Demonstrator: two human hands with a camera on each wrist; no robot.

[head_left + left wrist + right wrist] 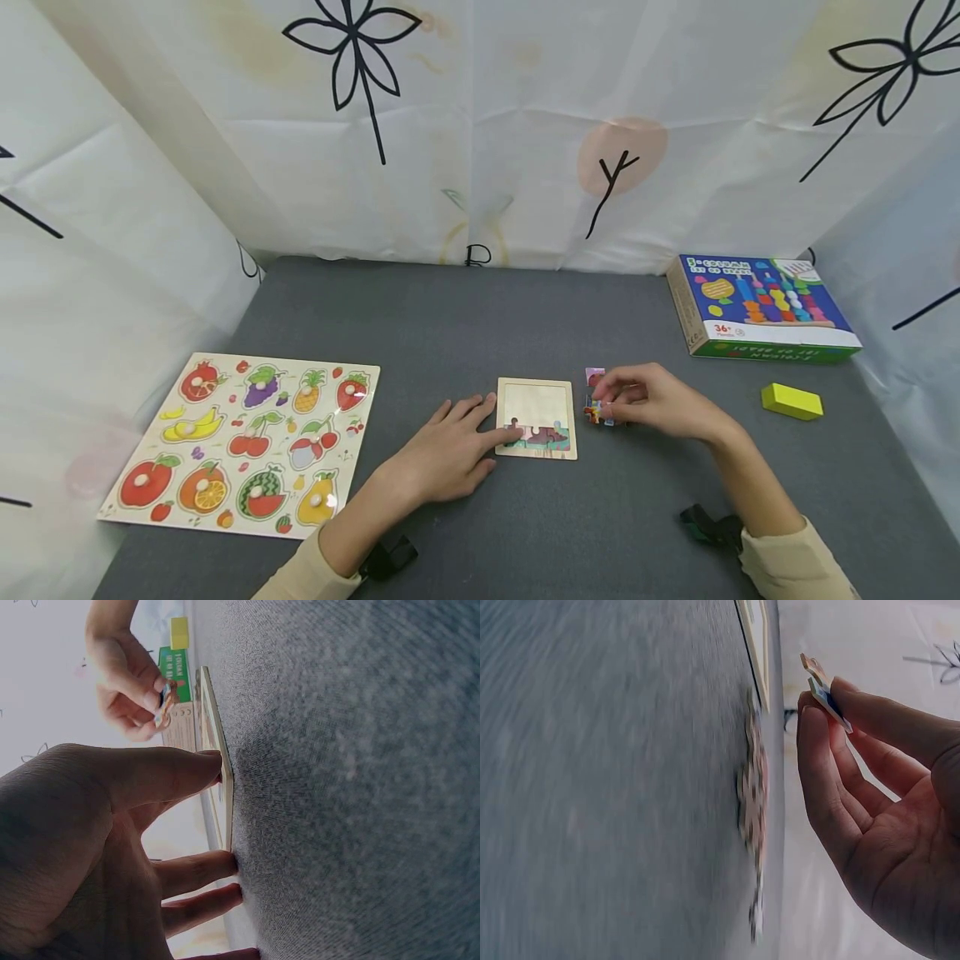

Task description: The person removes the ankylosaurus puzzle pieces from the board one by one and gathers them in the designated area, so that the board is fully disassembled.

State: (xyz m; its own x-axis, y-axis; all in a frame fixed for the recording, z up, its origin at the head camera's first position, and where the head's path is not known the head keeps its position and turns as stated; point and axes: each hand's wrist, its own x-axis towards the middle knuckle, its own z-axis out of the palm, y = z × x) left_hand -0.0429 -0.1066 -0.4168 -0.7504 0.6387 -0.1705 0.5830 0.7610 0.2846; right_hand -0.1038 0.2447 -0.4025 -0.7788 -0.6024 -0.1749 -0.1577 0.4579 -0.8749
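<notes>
A small wooden jigsaw tray [534, 400] lies at mid-table, with several fitted pieces [546, 435] along its near edge. My left hand [442, 458] rests at the tray's left side with its fingers spread. Its thumb reaches over the frame onto the fitted pieces, and other fingertips touch the table in the left wrist view. To the right of the tray, my right hand [663, 404] pinches a colourful jigsaw piece [826, 697] between thumb and fingers, raised above the table. Loose jigsaw pieces [751, 799] lie below it, partly hidden by the hand in the head view.
A fruit peg board [281, 454] lies on the left of the grey table [450, 325]. At the back right stands a blue and green toy box [765, 308], with a yellow block [792, 402] in front of it. White printed cloth [517, 125] hangs around the table.
</notes>
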